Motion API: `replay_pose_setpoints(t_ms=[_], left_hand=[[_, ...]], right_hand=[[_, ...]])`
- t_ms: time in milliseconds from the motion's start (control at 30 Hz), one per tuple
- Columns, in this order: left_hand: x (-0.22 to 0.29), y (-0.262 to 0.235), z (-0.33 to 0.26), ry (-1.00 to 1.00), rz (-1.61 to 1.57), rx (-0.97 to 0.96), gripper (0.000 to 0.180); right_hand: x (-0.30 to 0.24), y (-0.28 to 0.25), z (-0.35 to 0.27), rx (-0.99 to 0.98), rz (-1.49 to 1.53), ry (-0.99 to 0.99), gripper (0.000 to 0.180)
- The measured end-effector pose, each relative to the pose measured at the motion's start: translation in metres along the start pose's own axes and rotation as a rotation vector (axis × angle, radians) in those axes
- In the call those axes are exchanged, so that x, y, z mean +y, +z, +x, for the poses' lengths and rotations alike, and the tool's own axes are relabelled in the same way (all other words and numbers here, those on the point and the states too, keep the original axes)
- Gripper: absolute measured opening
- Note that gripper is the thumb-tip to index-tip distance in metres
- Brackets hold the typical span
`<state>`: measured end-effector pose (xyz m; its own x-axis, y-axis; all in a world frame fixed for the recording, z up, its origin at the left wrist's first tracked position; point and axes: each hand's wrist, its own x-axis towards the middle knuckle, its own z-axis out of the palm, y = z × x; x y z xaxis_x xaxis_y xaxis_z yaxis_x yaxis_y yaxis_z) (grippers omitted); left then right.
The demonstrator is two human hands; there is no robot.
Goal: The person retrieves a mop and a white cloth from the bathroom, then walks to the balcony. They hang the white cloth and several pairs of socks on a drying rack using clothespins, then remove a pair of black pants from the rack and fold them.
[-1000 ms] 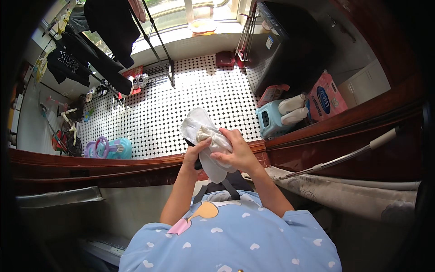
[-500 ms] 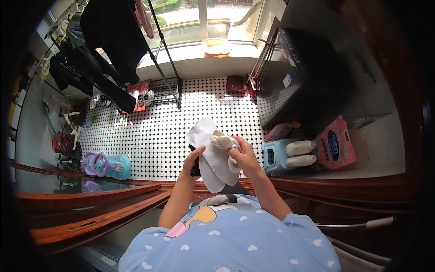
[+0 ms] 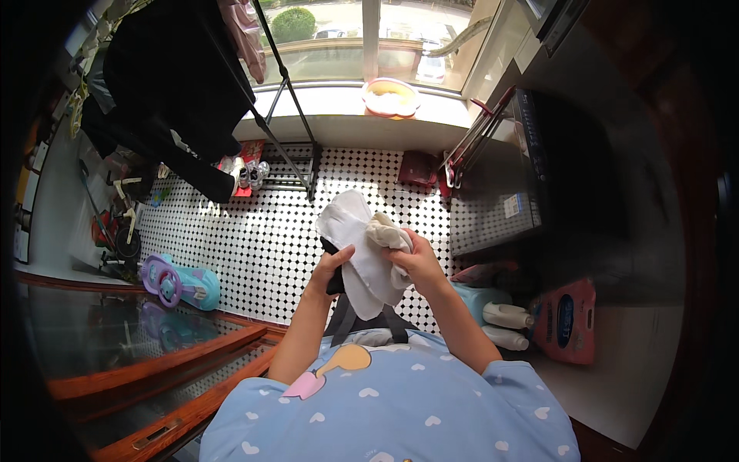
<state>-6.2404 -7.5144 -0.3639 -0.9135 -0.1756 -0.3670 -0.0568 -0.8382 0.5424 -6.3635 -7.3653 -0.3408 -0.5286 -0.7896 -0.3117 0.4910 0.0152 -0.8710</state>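
Note:
In front of my body I hold a few socks. My left hand (image 3: 332,267) is closed on a flat white sock (image 3: 346,217), its thumb on the top, with a black piece of cloth (image 3: 332,283), perhaps another sock, under it. My right hand (image 3: 416,260) grips a bunched cream sock (image 3: 385,233) that lies against the right side of the white one. Both hands are side by side, and the fabric hangs down between them. How many layers are in the stack is hidden.
A drying rack with dark clothes (image 3: 165,85) stands at the far left, shoes (image 3: 250,175) beneath it. A purple and teal ride-on toy (image 3: 183,282) is at left near a wooden sliding door (image 3: 162,369). On the right are a dark appliance (image 3: 500,177), white bottles (image 3: 506,316) and a pink bag (image 3: 566,319).
I have moved forward past the wooden door frame, so the window sill and rack appear nearer. My hands keep their hold on the socks with little change.

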Motion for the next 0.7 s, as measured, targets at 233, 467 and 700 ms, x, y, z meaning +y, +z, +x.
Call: replay_pose_setpoints(t_ms=[233, 467, 700], left_hand=[[0.051, -0.026, 0.080, 0.094, 0.036, -0.083, 0.068], [0.138, -0.037, 0.167, 0.017, 0.054, -0.083, 0.071], [0.185, -0.061, 0.239, -0.150, -0.058, -0.076, 0.065]], right_hand=[[-0.020, -0.014, 0.090, -0.067, 0.291, 0.112, 0.033], [-0.050, -0.014, 0.198, -0.034, 0.335, 0.065, 0.034], [-0.057, -0.011, 0.276, 0.122, 0.493, 0.042, 0.027]])
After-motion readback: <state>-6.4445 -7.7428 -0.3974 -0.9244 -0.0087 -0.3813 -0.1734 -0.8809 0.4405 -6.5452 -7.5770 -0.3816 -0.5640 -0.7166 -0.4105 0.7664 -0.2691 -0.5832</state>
